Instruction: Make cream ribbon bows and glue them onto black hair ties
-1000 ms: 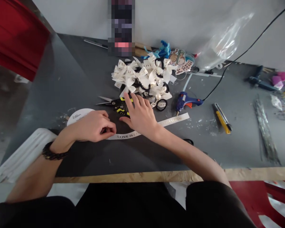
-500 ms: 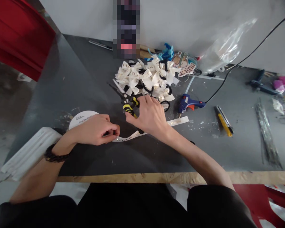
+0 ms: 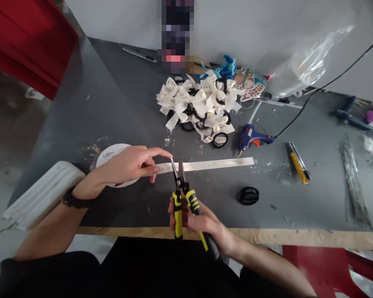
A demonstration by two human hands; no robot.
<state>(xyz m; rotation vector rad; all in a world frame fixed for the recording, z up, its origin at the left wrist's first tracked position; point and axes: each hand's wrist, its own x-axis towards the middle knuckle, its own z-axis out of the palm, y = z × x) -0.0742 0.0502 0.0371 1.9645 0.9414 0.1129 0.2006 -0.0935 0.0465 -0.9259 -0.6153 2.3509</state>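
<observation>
My right hand (image 3: 202, 219) is wrapped round the yellow-and-black handles of a pair of scissors (image 3: 182, 186). The blades are spread and point away from me, across a cream printed ribbon (image 3: 217, 164). My left hand (image 3: 127, 164) pinches the ribbon just left of the blades, its index finger stretched out to the blade tip. Beyond it the ribbon lies straight to the right on the dark table. Beneath my left wrist sits a round white ribbon roll (image 3: 112, 152) with lettering, partly hidden. A heap of cream bows on black hair ties (image 3: 195, 103) lies behind the blades.
A blue glue gun (image 3: 251, 138) with a black cord lies right of the bows. Farther right are a yellow cutter knife (image 3: 298, 165) and a bundle of thin wires (image 3: 356, 186). Black hair ties (image 3: 248, 195) rest near the front edge. A white box-like object (image 3: 45, 194) is at left.
My right hand has picked up the scissors from beside the bows and brought them toward me, blades spread over the ribbon. The ribbon now lies straighter, and my left index finger has extended.
</observation>
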